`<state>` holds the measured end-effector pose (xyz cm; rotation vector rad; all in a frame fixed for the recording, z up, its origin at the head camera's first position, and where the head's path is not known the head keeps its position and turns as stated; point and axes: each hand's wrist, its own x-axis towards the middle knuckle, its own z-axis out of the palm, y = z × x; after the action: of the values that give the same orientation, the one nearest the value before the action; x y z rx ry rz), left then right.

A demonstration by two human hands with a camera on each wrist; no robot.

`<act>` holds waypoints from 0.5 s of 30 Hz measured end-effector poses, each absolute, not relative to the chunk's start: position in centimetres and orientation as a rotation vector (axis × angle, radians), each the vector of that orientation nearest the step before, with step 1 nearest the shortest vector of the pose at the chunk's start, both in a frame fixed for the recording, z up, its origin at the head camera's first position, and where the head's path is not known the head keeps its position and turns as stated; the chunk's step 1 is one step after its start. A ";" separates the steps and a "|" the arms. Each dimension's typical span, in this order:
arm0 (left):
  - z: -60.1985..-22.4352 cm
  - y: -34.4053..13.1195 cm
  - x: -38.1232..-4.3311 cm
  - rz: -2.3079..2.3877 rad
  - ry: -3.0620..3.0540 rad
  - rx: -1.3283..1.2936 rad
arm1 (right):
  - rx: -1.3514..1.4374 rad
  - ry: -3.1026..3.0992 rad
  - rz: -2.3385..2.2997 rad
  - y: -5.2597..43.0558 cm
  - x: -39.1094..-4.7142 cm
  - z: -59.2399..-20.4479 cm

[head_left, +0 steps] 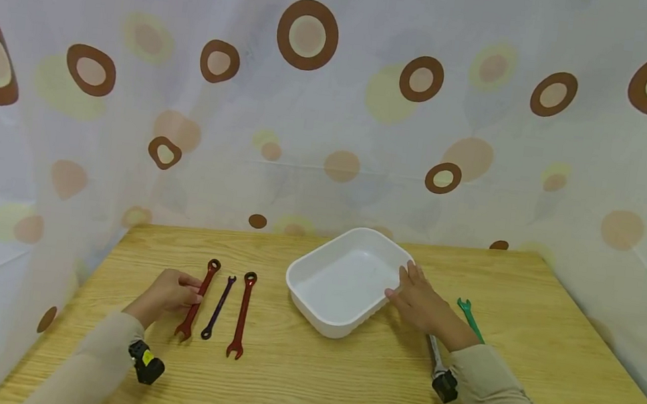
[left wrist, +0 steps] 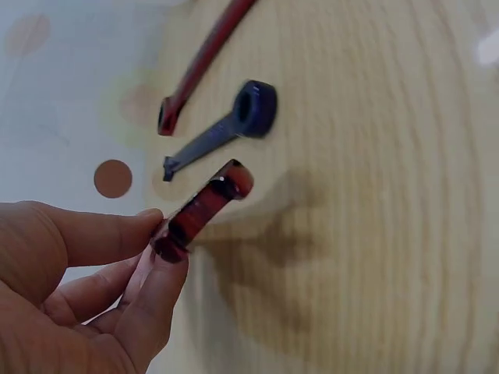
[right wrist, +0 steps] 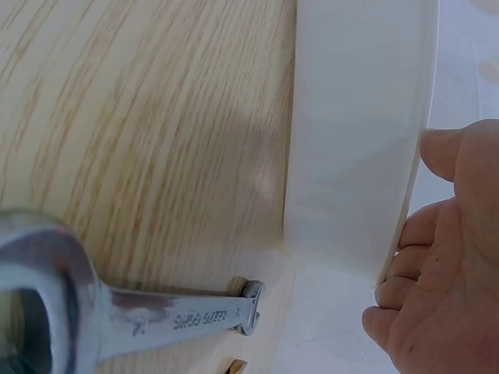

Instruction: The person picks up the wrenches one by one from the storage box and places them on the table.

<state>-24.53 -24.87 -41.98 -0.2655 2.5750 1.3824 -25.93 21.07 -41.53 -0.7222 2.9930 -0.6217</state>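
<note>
My left hand (head_left: 172,291) pinches a red combination wrench (head_left: 205,288) between thumb and fingers. In the left wrist view, the red wrench's open jaw end (left wrist: 204,209) points toward the camera, with a shadow on the table beside it. To its right lie a small dark purple wrench (head_left: 218,307) and a second red wrench (head_left: 243,313). A white plastic tray (head_left: 304,307), with nothing inside, stands mid-table. My right hand (head_left: 420,303) rests at the tray's right rim, thumb and fingertips touching the edge. Under the right forearm lies a silver wrench (right wrist: 171,315).
A green wrench (head_left: 469,320) lies at the right, partly hidden by the right sleeve. The wooden table (head_left: 289,386) ends against a patterned curtain (head_left: 348,97) at the back. Each wrist carries a small black camera (head_left: 146,362).
</note>
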 end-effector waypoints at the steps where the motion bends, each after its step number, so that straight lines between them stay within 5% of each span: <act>1: -42.2 -25.0 -24.5 1.372 2.580 -0.276 | -0.722 2.992 -0.622 21.1 -25.9 -41.5; 15: -43.7 -25.3 -24.3 1.422 2.573 -0.342 | -0.709 3.014 -0.609 21.0 -26.1 -41.8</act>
<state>-24.28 -25.27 -43.67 -0.3419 2.5733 1.4220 -26.07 20.99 -41.84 -0.7091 3.0136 -0.6089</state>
